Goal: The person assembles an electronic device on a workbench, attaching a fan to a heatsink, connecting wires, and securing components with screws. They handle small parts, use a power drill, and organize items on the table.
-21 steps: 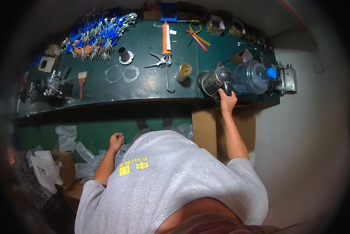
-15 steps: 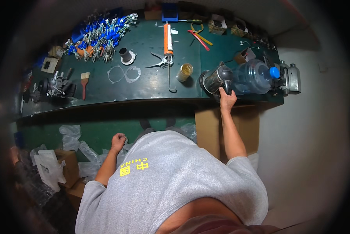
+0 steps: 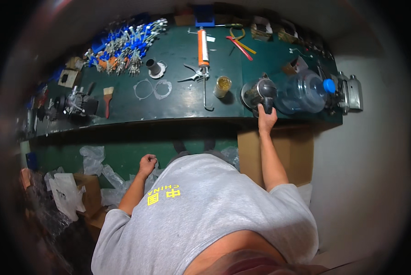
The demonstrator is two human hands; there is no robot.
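On the right part of the green bench, a dark metallic kettle [image 3: 256, 90] with a black handle stands near the front edge. My right hand [image 3: 266, 120] is closed round its handle. Just right of the kettle lies a large clear water bottle [image 3: 304, 94] with a blue cap. A glass jar [image 3: 222, 86] of yellowish stuff stands to the kettle's left. My left hand [image 3: 147, 163] hangs low at my side, away from the bench, with its fingers curled and nothing visible in them.
A caulking gun [image 3: 203, 50] with an orange tube, two ring gaskets [image 3: 163, 90], a brush [image 3: 108, 101] and a small engine [image 3: 77, 103] lie on the bench [image 3: 178, 103]. Behind are blue-capped cable parts [image 3: 123, 48]. Below stand a cardboard box [image 3: 251, 153] and plastic wrap [image 3: 92, 160].
The whole view has shifted slightly, so the bench things appear a little farther right. My right hand stays on the kettle handle and my left hand still hangs low.
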